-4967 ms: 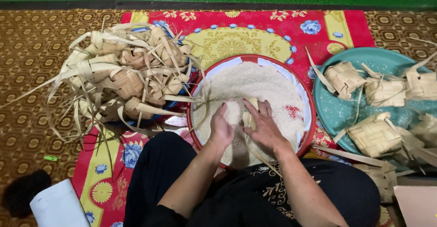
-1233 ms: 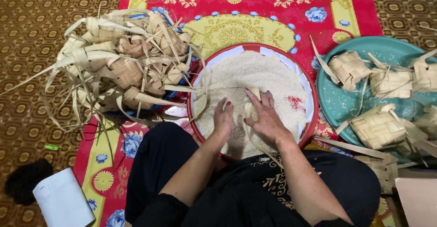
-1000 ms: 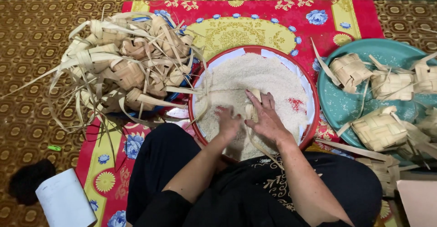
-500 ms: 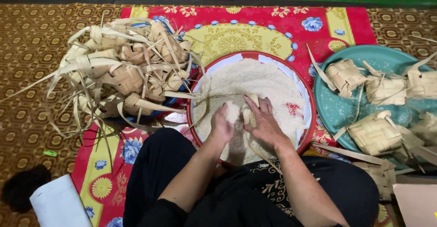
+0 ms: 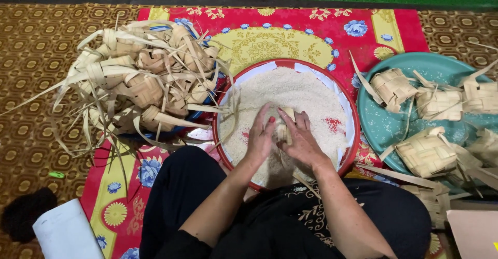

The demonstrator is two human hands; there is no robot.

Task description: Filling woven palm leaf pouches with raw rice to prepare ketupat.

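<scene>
Hands meet over the rice basin [image 5: 350,114]: left hand [image 5: 260,137] and right hand [image 5: 302,140], forearms converging, both in a closed grip around a woven palm-leaf pouch [image 5: 283,130] above the rice [image 5: 290,90].

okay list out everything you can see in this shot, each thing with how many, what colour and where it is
woven leaf pouch: one, pale straw, held between both hands over the rice
rice: one heap, white, filling the round tray
round tray: one, red rim, centre, in front of the person
pile of woven pouches: many, tan with long loose strips, left of the tray
teal tray: one, teal, right of the rice tray
pouches on the teal tray: several, pale straw, right side
mat: one, red with yellow and blue flowers, under the trays
white sheet: one, bottom left
dark object: one, black, far bottom left
left hand: on the pouch
right hand: on the pouch
</scene>
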